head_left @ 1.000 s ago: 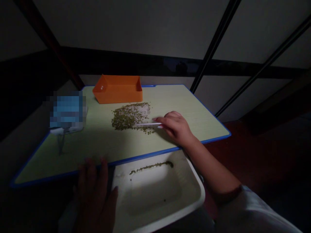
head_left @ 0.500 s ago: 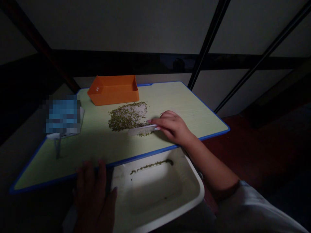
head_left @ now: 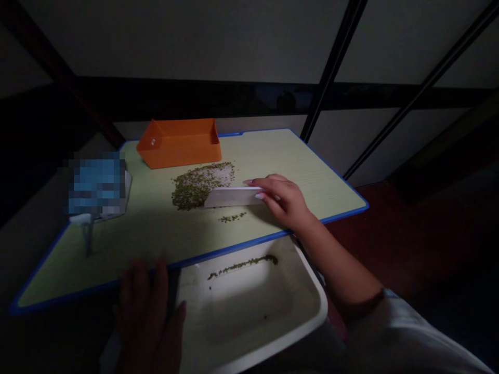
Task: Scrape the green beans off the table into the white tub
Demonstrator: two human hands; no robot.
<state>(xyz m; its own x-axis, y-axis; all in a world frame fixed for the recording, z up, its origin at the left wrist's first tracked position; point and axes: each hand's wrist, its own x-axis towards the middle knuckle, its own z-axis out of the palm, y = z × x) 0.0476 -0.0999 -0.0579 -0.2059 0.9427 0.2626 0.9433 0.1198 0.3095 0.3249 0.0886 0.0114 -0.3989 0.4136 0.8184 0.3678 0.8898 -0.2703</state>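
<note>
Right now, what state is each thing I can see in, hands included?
Right hand: closed on the white scraper.
White scraper: held on edge beside the grain pile.
Left hand: open.
Grain pile: spread out, green and white mixed.
White basin: open-topped, green grains along its far side.
Orange bin: upright, open-topped.
Blue item: pixelated, cannot tell.

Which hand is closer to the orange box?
The right: the right hand is in front of the orange box and off to its right, while the left hand is lower, at the table's near edge.
</note>
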